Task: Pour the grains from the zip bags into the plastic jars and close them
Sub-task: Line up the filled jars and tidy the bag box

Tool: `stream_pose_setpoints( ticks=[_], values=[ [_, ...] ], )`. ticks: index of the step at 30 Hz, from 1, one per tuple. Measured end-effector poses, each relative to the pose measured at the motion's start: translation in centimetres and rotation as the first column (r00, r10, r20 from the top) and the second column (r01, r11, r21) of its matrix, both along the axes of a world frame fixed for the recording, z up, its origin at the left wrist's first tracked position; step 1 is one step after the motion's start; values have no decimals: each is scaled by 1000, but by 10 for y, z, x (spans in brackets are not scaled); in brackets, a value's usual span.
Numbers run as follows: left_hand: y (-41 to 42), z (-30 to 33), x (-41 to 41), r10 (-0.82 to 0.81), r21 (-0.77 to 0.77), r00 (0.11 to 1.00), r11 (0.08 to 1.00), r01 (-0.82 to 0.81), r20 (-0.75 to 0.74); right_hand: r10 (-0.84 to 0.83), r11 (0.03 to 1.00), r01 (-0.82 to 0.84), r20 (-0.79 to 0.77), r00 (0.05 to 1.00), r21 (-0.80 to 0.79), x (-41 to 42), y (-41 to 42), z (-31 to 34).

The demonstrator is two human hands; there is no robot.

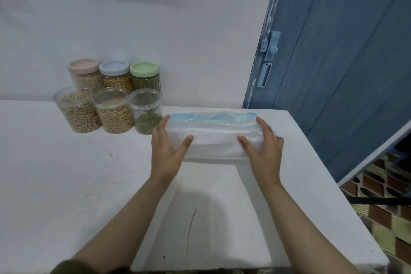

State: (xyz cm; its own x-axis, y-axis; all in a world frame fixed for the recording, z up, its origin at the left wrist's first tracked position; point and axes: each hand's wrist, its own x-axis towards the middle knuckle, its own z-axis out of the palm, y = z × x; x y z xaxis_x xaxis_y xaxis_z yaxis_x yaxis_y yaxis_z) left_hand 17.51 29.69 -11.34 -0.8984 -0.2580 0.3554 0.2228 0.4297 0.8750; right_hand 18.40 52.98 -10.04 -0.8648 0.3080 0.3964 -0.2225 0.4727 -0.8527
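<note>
A clear zip bag (212,135) with a blue zip strip lies flat on the white table (66,184) and looks empty. My left hand (166,147) grips its left end and my right hand (263,147) grips its right end. To the left stand three jars without lids: one with pale grains (77,110), one with yellowish grains (113,110), and one (145,113) with a shallow layer of green grains. Behind them stand three closed jars with a pink lid (84,65), a blue lid (114,67) and a green lid (144,69).
A white wall rises behind the jars. A blue door (333,62) with a latch stands at the right. The table's right edge (333,184) drops to a patterned tiled floor (382,218).
</note>
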Motion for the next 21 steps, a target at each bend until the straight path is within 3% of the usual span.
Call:
stream_pose_setpoints(
  ticks=[5, 10, 15, 18, 21],
  values=[
    [-7, 23, -37, -26, -60, 992, 998, 19, -124, -38, 999, 37, -103, 994, -10, -36, -3, 17],
    [-4, 30, -64, -1, -96, 989, 995, -13, -150, -84, 990, 100, -154, 985, 100, -78, -3, 20],
    [-8, 12, -86, -90, -260, 994, 963, 72, -56, -20, 995, 20, -1, 1000, 98, -94, 9, -12],
    [-14, 0, -90, -69, -362, 993, 927, 101, 101, 4, 984, -22, 96, 995, 179, -100, 20, -28],
    [-14, -5, -94, -38, -371, 974, 921, 120, 221, 11, 962, -63, 196, 980, 264, -110, 24, -26]
  ],
)
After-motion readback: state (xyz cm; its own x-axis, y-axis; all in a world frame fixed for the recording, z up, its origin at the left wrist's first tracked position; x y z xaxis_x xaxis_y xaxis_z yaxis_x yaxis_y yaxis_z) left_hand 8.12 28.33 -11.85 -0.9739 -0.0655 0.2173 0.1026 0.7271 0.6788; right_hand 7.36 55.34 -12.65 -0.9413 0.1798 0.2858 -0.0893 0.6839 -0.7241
